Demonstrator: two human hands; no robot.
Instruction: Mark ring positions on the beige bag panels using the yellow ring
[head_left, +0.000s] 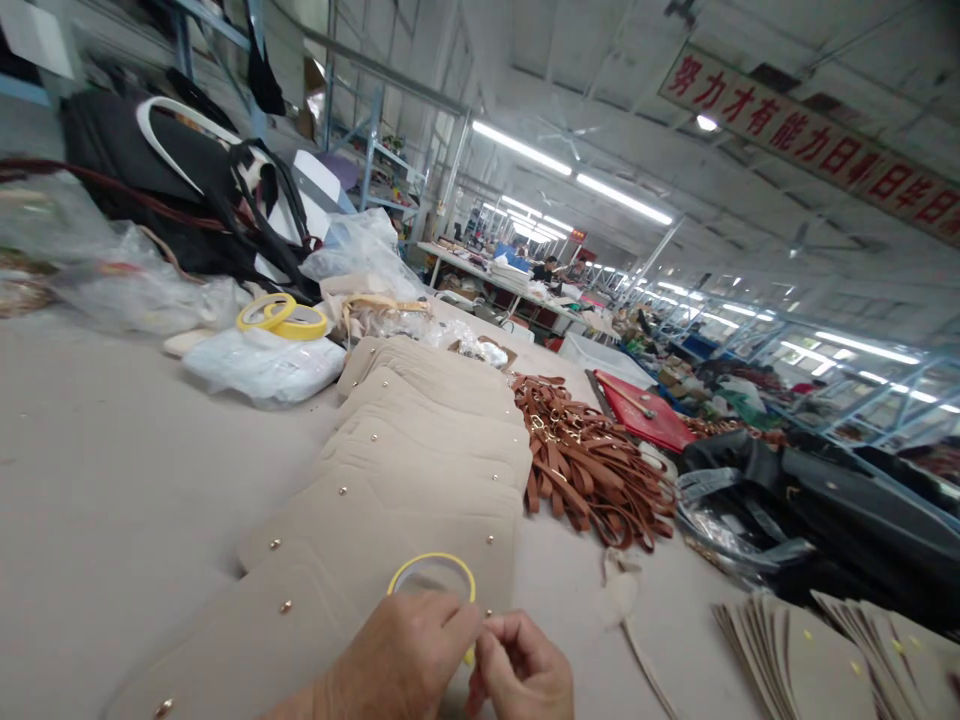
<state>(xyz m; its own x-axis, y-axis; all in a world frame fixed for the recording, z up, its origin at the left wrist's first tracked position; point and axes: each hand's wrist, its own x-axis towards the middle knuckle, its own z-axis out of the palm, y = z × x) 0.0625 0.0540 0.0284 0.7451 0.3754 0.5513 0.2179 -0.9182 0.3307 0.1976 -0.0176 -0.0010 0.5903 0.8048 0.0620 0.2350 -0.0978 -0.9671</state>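
Near the bottom centre, my left hand is closed around a roll of yellow tape, whose ring stands up above the knuckles. Right beside it, my right hand is pinched, thumb against fingers, close to the tape's edge; whatever lies between those fingertips is too small to make out. Both hands are over a long overlapping row of beige panels with small metal studs. To the right of the panels lies a heap of brown straps with gold-coloured hardware.
Two yellow tape rolls rest on a white plastic-wrapped packet at the left. Black bags and fanned beige pieces lie at the right. A red folder is behind the straps. Distant people sit at far tables.
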